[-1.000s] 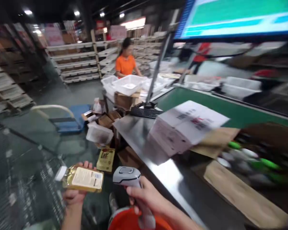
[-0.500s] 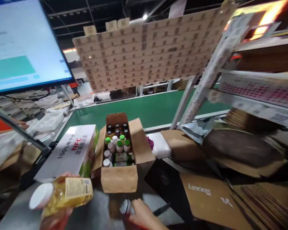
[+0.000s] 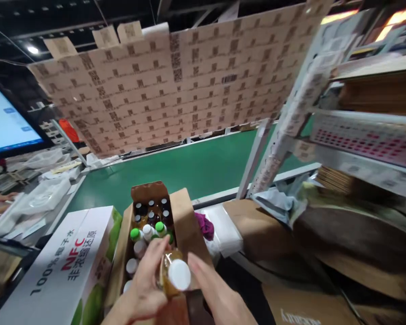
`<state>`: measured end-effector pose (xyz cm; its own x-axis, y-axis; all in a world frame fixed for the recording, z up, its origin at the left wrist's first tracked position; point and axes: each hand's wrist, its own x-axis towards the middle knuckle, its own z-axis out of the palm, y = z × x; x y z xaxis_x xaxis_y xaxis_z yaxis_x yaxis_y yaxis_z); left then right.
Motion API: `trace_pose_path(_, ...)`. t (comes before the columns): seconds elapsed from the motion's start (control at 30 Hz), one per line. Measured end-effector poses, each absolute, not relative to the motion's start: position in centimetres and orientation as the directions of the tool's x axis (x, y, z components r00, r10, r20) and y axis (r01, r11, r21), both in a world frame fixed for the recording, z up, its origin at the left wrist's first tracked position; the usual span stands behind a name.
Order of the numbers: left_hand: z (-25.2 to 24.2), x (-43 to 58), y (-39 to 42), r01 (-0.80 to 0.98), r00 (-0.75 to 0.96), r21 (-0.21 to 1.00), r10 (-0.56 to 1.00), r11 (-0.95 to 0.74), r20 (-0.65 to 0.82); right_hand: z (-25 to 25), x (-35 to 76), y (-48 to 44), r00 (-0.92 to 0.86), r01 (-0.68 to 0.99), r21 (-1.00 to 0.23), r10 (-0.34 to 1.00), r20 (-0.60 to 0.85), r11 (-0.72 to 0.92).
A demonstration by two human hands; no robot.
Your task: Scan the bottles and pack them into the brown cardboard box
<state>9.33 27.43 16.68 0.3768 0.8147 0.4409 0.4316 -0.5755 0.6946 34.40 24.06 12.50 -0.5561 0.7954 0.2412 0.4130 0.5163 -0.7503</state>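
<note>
Left fingers: we see them (image 3: pixel 155 257) curled round the neck of the bottle (image 3: pixel 172 275), gripping it just below its white cap.
Left hand: our left hand (image 3: pixel 145 289) rises from the bottom edge of the view, thumb side toward the box.
Right hand: our right hand (image 3: pixel 216 298) lies open, fingers extended and flat, just beside the bottle's cap; whether it touches, we cannot tell.
Bottle: yellow liquid, cap pointing toward us, held over the near end of the open carton (image 3: pixel 186 225).
Carton: flaps up; dark-capped, green-capped and white-capped bottles (image 3: pixel 149 221) fill its far end and left side.
Edges: the white printed box (image 3: pixel 61 271) touches the carton's left wall; a purple cloth (image 3: pixel 205 225) and flat cardboard (image 3: pixel 250 221) lie near its right wall.
Surface: the green conveyor belt (image 3: pixel 196 167) runs open beyond the carton's far edge.
Room: a label-covered cardboard sheet (image 3: pixel 176 76) hangs overhead; a lit screen (image 3: pixel 6 122) stands at left, metal shelving (image 3: pixel 358 131) at right.
</note>
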Motion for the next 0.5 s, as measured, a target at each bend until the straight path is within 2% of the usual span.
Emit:
trace_pose_path(0.1, 15.1, 10.3, 30.0, 0.428, 0.463, 0.598, 0.733, -0.678, 0.499, 16.3, 33.5, 29.8, -0.567, 0.222, -0.716, 0.685, 0.458, 0.662)
trace_pose_path(0.13, 14.3, 10.2, 31.1, 0.470, 0.446, 0.586, 0.750, -0.660, 0.488, 17.0, 33.4, 31.4, -0.542, 0.194, -0.747, 0.704, 0.458, 0.636)
trace_pose_path(0.2, 12.7, 9.7, 33.5, 0.598, 0.399, 0.564, 0.822, -0.570, 0.407, 17.9, 33.6, 34.1, -0.409, 0.225, -0.850, 0.838, 0.361, 0.476)
trace_pose_path(0.3, 10.5, 8.6, 36.4, 0.748, 0.469, 0.437, 0.864, -0.500, 0.185, 18.3, 34.4, 36.5, -0.171, 0.318, -0.904, 0.955, 0.241, 0.285)
trace_pose_path(0.4, 8.7, 7.8, 37.8, 0.759, 0.576, 0.352, 0.817, -0.548, 0.029, 19.0, 33.8, 37.8, -0.136, 0.385, -0.869, 0.951, 0.279, 0.310)
trace_pose_path(0.5, 7.4, 7.1, 37.7, 0.791, 0.549, 0.330, 0.836, -0.516, -0.010, 19.4, 31.4, 38.4, -0.179, 0.392, -0.867, 0.950, 0.257, 0.308)
